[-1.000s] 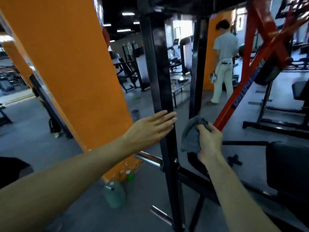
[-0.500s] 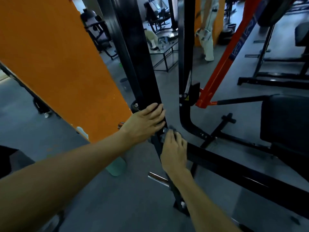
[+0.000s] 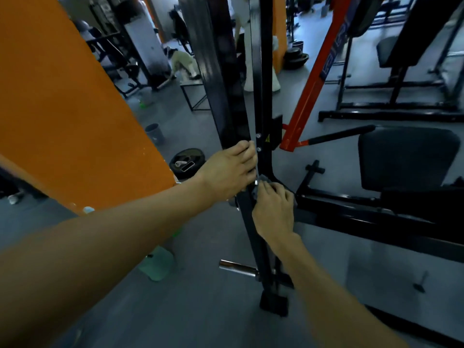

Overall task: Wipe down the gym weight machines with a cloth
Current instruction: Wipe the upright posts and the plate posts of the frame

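The left hand (image 3: pixel 229 169) is seen with fingers curled around the black upright post (image 3: pixel 223 79) of the weight machine. Just below, the grey cloth (image 3: pixel 261 183) is pressed against the post under the right hand (image 3: pixel 273 209), fingers bent over it.

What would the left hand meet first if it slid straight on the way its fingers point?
The left hand grips the nearer black upright, fingers pointing right. Going on, they would probably first meet the second black upright with its bolts, close beside them, though depth is unclear.
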The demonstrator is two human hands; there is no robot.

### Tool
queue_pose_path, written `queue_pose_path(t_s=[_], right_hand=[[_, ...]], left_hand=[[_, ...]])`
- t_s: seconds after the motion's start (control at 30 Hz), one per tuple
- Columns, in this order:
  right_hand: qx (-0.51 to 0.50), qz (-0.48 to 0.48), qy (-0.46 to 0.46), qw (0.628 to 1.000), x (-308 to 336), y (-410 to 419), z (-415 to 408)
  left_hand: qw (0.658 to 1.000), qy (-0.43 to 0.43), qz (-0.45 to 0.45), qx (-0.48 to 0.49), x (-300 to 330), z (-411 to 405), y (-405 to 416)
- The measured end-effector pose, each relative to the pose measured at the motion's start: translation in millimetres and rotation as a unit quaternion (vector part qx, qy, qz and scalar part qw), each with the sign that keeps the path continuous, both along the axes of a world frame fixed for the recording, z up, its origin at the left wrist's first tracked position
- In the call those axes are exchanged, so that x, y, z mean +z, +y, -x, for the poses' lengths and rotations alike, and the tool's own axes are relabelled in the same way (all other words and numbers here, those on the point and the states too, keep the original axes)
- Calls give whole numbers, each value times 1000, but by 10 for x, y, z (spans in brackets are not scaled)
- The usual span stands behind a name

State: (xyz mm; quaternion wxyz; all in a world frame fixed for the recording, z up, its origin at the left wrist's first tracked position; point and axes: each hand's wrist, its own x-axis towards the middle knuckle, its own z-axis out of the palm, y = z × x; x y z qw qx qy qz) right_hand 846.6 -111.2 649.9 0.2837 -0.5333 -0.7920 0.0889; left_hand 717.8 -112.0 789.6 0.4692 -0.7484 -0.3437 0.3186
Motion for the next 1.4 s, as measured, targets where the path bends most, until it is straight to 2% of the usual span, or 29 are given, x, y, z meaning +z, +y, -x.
queue_pose_path(t_s=[0.13, 0.23, 0.4, 0.57, 0.67, 0.77, 0.8, 0.93, 1.0, 1.1, 1.17, 1.3, 1.37, 1.4], right_hand=[[-18, -53, 9, 998, -218, -320, -29], [-22, -81, -29, 996, -164, -138, -47], [-39, -46, 6, 998, -157, -27, 41], [-52, -113, 141, 982, -361, -419, 54], [-97, -55, 317, 942, -371, -673, 306], [-152, 23, 433, 888, -321, -792, 634], [-157, 27, 442, 883, -346, -786, 691], [-166, -20, 395, 903, -820, -789, 714], [-173, 10, 404, 898, -1026, -819, 663], [-170, 78, 436, 880, -943, -829, 664], [-150, 52, 455, 876, -787, -801, 675], [-113, -17, 445, 888, -813, -717, 628], [-111, -5, 457, 883, -968, -785, 544], [-117, 24, 482, 868, -1046, -806, 497]], left_hand=[[1000, 9, -5, 12, -67, 7, -3], [1000, 15, -16, 6, -43, 7, -15], [1000, 11, -4, 4, -54, 5, -9], [1000, -2, -8, -19, -74, 69, 9], [999, 2, -17, -35, -17, 52, -1], [998, -8, -25, -53, -10, 36, -43], [997, -14, -21, -66, -55, 55, -57], [996, -8, -27, -80, -304, 193, -117], [997, 31, -35, -58, -431, 182, -147], [994, 112, -3, -16, -580, 62, -277], [991, 134, 2, -12, -706, 0, -348], [995, 97, -1, 4, -843, -35, -394], [997, 72, 7, 10, -864, 5, -429], [998, 64, 2, 15, -891, 17, -424]])
